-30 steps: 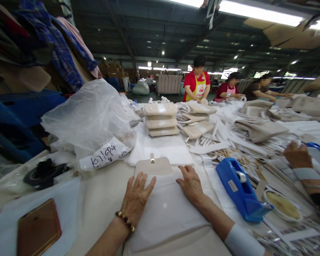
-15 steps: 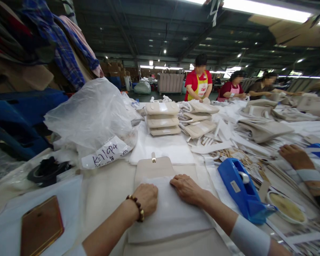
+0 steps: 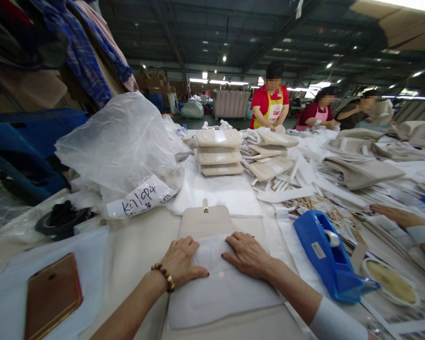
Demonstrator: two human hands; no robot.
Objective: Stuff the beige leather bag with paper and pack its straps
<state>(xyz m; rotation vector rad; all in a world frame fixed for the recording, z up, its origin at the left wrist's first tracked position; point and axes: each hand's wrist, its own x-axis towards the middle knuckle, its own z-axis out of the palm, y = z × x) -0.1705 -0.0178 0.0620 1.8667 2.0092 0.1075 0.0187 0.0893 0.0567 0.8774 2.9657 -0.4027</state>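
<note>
Both hands rest palm-down, fingers loosely curled, on the white sheet [image 3: 223, 288] covering the beige bag [image 3: 212, 222] on the table [image 3: 134, 255]: left hand [image 3: 180, 262], right hand [image 3: 248, 255]. Neither grips anything. A blue tape dispenser [image 3: 331, 257] sits just right.

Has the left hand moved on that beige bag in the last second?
Yes. The left hand slid back from the beige bag's flap onto the white sheet, fingers curled.

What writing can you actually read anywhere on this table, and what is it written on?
"K119P4": handwritten in dark marker on the white paper slip inside the clear crumpled plastic bag; the last characters are uncertain.
A smaller handwritten line below it on the same slip: too small to read.
White sticker on the blue plastic tape dispenser: print too small to read.
Printed sheets behind the dispenser: blurred, unreadable.
</note>
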